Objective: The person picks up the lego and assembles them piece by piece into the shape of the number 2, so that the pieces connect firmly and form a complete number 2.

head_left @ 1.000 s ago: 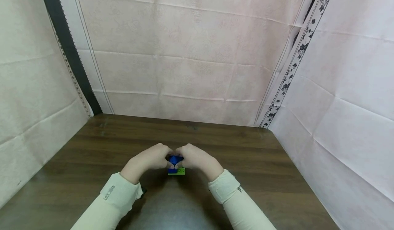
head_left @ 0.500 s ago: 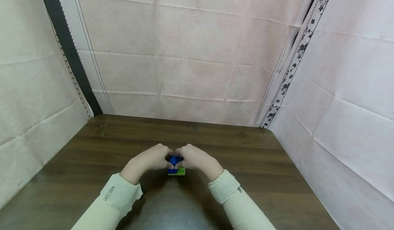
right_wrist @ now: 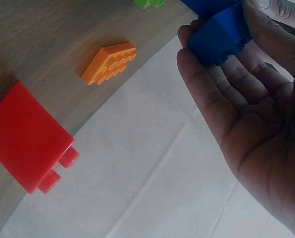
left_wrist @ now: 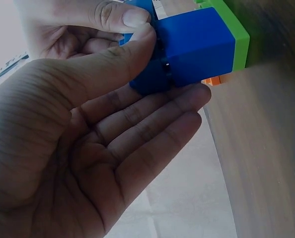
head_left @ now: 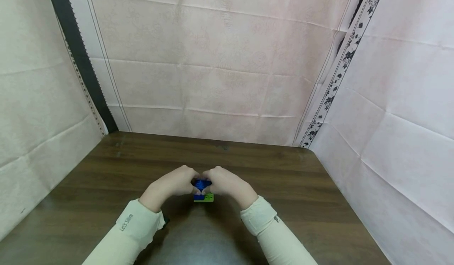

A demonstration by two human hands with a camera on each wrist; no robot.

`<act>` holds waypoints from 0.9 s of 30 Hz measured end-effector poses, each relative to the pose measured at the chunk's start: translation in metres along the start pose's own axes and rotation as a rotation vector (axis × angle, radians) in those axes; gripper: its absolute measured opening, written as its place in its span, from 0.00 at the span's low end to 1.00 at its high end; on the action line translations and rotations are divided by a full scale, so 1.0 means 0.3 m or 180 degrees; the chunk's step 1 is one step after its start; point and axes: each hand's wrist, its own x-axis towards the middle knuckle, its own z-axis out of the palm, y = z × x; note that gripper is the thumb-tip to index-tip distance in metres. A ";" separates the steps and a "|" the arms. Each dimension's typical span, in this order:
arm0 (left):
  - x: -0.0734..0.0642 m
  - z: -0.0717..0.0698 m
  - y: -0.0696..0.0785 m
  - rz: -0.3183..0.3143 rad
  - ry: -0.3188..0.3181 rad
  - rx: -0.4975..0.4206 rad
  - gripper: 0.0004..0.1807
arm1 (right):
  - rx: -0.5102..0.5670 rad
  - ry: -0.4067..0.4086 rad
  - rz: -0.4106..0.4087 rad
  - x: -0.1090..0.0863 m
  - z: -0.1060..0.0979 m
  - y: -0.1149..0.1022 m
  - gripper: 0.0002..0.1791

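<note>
A small stack of toy building blocks stands on the table in front of me: a light green base (head_left: 209,197), a blue block (left_wrist: 202,47) on it, and a darker blue block (right_wrist: 219,34) on top. Thumb and fingers of my left hand (head_left: 173,184) hold the top block from the left. From the right, my right hand (head_left: 227,183) grips the same block, its thumb close to the left thumb. In the left wrist view a thin gap shows between the two blue blocks. Both hands hide much of the stack from the head view.
A red block (right_wrist: 26,136) with studs and an orange block (right_wrist: 108,62) lie on the wooden table (head_left: 283,202), seen in the right wrist view but not in the head view. Pale cloth (head_left: 213,60) hangs around the table's back and sides.
</note>
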 end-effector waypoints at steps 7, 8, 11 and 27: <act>0.001 0.000 -0.001 -0.0004 0.0011 -0.0030 0.15 | -0.0013 0.0004 0.0010 0.001 -0.001 0.000 0.16; 0.001 0.001 -0.002 0.0002 0.0015 -0.0027 0.15 | -0.0012 0.0003 0.0017 0.003 0.000 0.000 0.15; 0.001 0.003 -0.004 0.0010 0.0026 -0.0025 0.15 | -0.0021 -0.0003 0.0033 0.003 0.000 -0.002 0.14; 0.002 0.004 0.006 -0.0066 0.0016 -0.0048 0.14 | -0.0011 -0.0001 -0.0013 -0.001 0.001 -0.001 0.12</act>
